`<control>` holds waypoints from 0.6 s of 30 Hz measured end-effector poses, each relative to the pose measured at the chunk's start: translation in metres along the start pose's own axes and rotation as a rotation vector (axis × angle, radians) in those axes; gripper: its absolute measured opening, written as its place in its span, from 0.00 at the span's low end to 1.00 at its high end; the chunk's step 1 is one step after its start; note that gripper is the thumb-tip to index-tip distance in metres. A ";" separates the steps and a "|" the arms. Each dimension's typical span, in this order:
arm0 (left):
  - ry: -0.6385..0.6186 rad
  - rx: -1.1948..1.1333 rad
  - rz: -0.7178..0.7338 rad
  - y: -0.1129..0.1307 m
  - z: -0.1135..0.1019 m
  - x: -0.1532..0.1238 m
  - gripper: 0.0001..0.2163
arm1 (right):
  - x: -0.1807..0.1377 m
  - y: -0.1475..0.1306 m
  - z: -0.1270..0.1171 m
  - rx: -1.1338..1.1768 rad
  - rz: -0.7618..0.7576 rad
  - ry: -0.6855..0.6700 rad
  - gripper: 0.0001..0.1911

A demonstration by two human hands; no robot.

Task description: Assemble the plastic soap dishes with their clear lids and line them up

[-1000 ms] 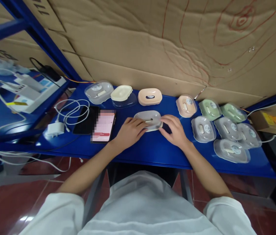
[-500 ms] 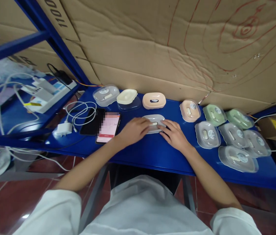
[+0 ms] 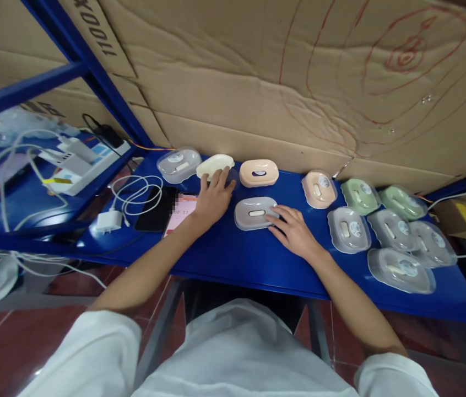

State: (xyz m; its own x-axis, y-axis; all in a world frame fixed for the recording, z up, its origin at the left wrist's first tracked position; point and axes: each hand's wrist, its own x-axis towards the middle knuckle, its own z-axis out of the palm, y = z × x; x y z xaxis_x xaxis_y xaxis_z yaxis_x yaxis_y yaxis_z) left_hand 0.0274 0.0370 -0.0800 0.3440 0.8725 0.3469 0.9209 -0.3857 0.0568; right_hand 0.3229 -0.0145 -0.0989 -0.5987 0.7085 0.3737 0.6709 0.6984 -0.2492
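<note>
A grey soap dish [image 3: 244,214] lies in front of me with a small white piece across its middle slot. My right hand [image 3: 293,227] rests its fingertips on the right rim of this dish, fingers stretched and slightly apart. Farther left, my left hand [image 3: 215,197] reaches with spread fingers over the front of a cream soap dish [image 3: 216,163], which looks tilted. Under the fingers, part of a clear lid [image 3: 232,177] shows. Whether the left fingertips press on the dish or the lid is hard to make out. A peach soap dish [image 3: 272,175] stands behind the grey one.
A lidded grey dish [image 3: 179,165] stands at the back left. Several lidded dishes, one peach [image 3: 319,188], others green [image 3: 360,196] and grey [image 3: 348,230], crowd the right side. Phones [image 3: 155,212], a charger [image 3: 109,219] with a coiled cable and a power strip [image 3: 96,165] lie left.
My left hand has left the grey dish and moved back and left to the cream dish, which now tilts. My right hand has stayed at the grey dish.
</note>
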 end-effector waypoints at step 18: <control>-0.088 -0.530 0.374 0.043 -0.015 -0.023 0.22 | -0.010 -0.006 -0.012 0.073 0.087 0.006 0.41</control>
State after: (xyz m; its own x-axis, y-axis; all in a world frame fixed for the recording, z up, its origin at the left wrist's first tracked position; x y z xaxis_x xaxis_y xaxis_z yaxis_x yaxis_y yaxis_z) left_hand 0.0561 -0.0046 -0.0714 0.6577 0.6636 0.3565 0.5287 -0.7437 0.4091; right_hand 0.3302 -0.0270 -0.0902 -0.5365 0.7664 0.3533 0.6866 0.6398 -0.3454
